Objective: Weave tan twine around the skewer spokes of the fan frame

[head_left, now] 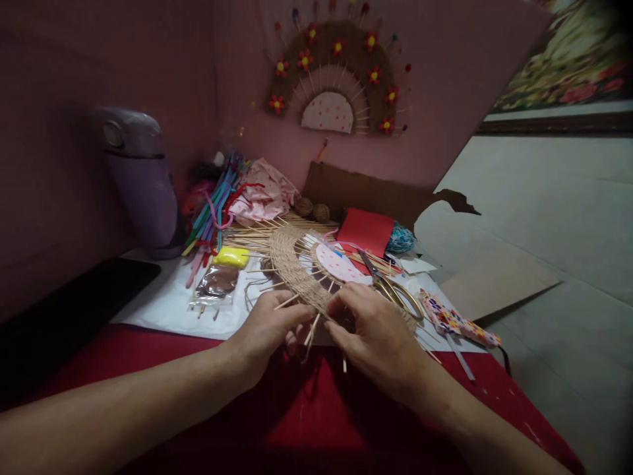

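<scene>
Between my hands is a half-round woven piece, its jute twine band [291, 264] wound through wooden sticks that fan out from a white half-circle with red dots [341, 264]. My left hand [271, 326] grips the band's near edge, thumb on top, with sticks poking out past the fingers. My right hand [370, 330] pinches the same band a little to the right, fingertips and thumb close together. A loose end of twine hangs between the hands. Gold-handled scissors [395, 290] lie just beyond my right hand.
On the white sheet [168, 310] are clay packets [217, 280], pipe cleaners [215, 198], dotted fabric [264, 188], twine balls [320, 212], red paper [363, 231] and a patterned glue gun [457, 320]. A purple bottle [143, 185] stands left. A flowered half-round decoration [339, 46] hangs behind.
</scene>
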A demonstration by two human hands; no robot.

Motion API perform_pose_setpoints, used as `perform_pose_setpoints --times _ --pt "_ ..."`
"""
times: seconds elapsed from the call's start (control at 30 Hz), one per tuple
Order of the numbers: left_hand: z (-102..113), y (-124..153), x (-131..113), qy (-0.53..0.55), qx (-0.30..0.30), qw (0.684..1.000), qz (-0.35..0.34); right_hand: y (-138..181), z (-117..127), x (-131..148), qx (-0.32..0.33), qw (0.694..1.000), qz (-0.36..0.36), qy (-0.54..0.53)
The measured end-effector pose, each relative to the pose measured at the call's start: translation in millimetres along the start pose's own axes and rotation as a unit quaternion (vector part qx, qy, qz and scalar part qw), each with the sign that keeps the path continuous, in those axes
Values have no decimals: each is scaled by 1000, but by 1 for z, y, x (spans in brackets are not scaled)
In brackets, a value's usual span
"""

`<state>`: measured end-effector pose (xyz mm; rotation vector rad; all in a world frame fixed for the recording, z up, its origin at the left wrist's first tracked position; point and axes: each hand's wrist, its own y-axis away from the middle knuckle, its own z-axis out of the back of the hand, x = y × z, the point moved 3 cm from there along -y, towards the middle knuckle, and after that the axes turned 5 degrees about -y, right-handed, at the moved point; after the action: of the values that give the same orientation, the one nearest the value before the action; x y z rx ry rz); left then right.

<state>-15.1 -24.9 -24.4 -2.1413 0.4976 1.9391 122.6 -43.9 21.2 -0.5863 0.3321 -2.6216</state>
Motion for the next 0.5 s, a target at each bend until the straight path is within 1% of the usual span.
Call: perform_pose_setpoints --times 0.13,0.3,0.5 --pt "-1 1 -3 -9 -1 1000 9 2 -4 -1 -20 999 24 -17" --pt "-2 1 -4 -9 -25 998 49 6 -9 -3 -53 997 54 -33" --pt "-1 1 0 -21 -28 999 37 9 -11 -4 -69 992 97 -48"
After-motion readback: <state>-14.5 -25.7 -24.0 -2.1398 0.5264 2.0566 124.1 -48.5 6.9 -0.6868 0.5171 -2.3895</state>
